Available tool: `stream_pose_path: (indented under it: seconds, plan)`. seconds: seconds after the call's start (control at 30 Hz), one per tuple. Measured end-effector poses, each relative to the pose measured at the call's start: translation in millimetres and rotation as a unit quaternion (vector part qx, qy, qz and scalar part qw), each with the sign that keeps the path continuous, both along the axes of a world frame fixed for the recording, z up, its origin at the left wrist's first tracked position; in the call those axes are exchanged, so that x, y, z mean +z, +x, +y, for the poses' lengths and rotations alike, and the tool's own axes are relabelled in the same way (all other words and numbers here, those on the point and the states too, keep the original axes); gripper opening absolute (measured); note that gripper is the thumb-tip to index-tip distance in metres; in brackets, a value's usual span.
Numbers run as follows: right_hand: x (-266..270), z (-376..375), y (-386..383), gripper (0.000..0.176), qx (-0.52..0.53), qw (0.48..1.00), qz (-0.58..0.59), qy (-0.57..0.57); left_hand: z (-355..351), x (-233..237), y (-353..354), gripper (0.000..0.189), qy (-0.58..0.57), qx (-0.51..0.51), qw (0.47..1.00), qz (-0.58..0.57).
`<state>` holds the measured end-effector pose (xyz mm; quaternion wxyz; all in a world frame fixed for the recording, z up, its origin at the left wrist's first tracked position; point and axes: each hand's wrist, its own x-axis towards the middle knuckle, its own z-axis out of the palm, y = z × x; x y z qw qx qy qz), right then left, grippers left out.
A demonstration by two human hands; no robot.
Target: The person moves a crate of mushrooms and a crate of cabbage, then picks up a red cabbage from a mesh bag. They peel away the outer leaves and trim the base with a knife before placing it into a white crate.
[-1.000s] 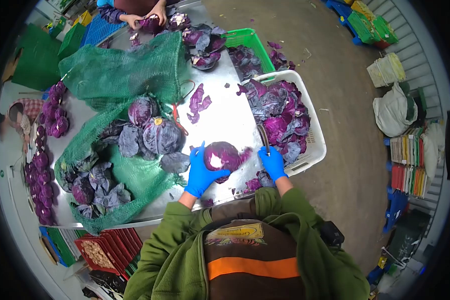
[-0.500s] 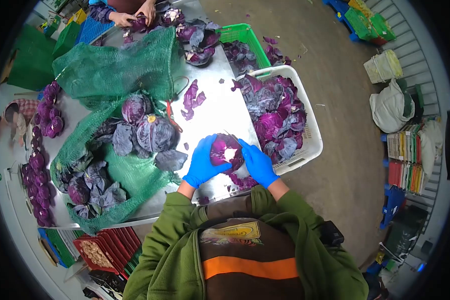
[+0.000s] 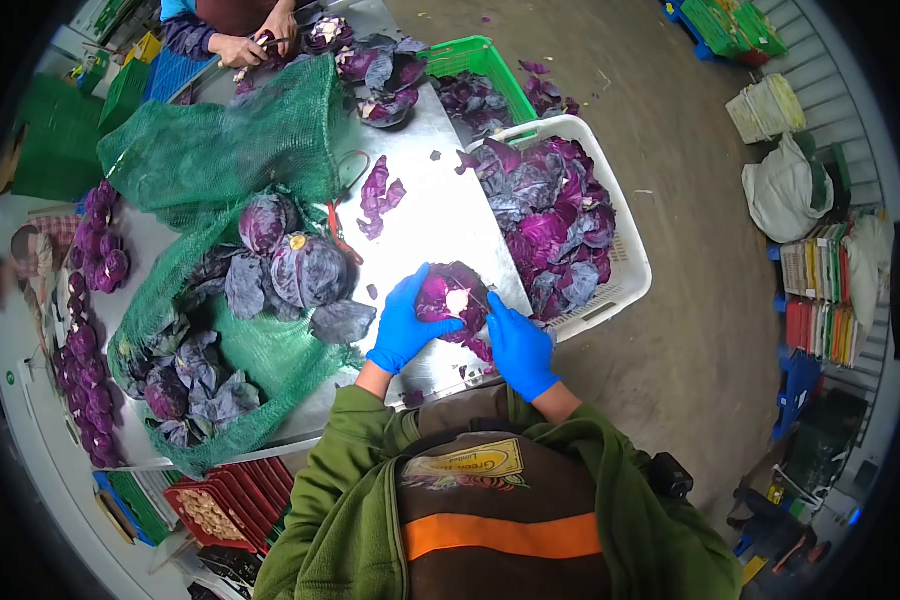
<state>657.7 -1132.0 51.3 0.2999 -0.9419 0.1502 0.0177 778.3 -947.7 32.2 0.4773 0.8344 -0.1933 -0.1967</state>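
A red cabbage [image 3: 452, 298] with a pale cut stem end facing up is on the metal table near its front edge. My left hand [image 3: 406, 325] is closed around its left side, thumb across the near part. On the cabbage's right, my gloved right hand [image 3: 521, 345] is closed on a small knife [image 3: 492, 291], of which only a little shows. Purple leaf scraps [image 3: 480, 348] lie beneath and beside the cabbage. To the left, whole red cabbages [image 3: 311, 270] with loose outer leaves rest on a green net sack [image 3: 270, 345].
A white crate [image 3: 630, 262] full of cabbage leaves stands against the table's right side, a green crate [image 3: 515, 85] beyond it. Trimmed cabbages [image 3: 82, 375] line the table's left edge. Across the table [image 3: 425, 215], another person's hands [image 3: 260, 42] work on a cabbage.
My right hand has drawn slightly away from the cabbage, and the knife blade that lay along its edge now shows less. My left hand keeps its hold.
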Motion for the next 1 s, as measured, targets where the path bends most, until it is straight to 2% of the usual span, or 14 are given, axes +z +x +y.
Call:
stream_pose_path:
  seconds: [0.17,0.4,0.7,0.8,0.87,0.9,0.93,0.97,1.0]
  plan:
    - [-8.0,4.9,2.6,0.043,0.011,0.998,0.01,-0.059,0.0,3.6,4.5,0.11,0.063,-0.035,0.997,-0.041]
    - [-17.6,7.7,17.6,0.048,0.028,0.993,0.014,-0.114,-4.5,1.3,5.4,0.104,0.061,-0.03,0.997,-0.031]
    - [-12.9,0.8,48.1,0.045,0.042,0.984,0.019,-0.174,-11.6,-7.1,-5.2,0.103,0.06,0.041,0.997,-0.012]
    - [-22.6,-12.4,52.8,0.04,0.022,0.988,0.059,-0.141,-21.8,8.3,-1.5,0.106,0.112,0.03,0.993,0.015]
    - [-47.1,-45.8,62.4,0.035,-0.09,0.986,0.095,-0.107,-15.4,6.8,-6.1,0.106,0.091,-0.001,0.996,-0.004]
    - [-47.4,-71.6,65.8,0.033,-0.104,0.994,0.012,-0.042,-11.1,3.6,-9.3,0.105,0.076,-0.031,0.996,-0.025]
    - [-49.1,-90.5,66.2,0.038,-0.118,0.99,0.062,0.054,-2.4,-15.2,-14.0,0.105,0.016,-0.049,0.998,0.032]
    - [-43.9,-102.6,74.2,0.044,-0.127,0.975,0.106,0.146,0.2,-7.2,-15.0,0.106,0.019,-0.068,0.997,0.029]
    - [-45.3,-95.9,73.6,0.044,-0.129,0.975,0.105,0.145,-1.7,-4.2,-11.6,0.108,0.025,-0.071,0.997,0.036]
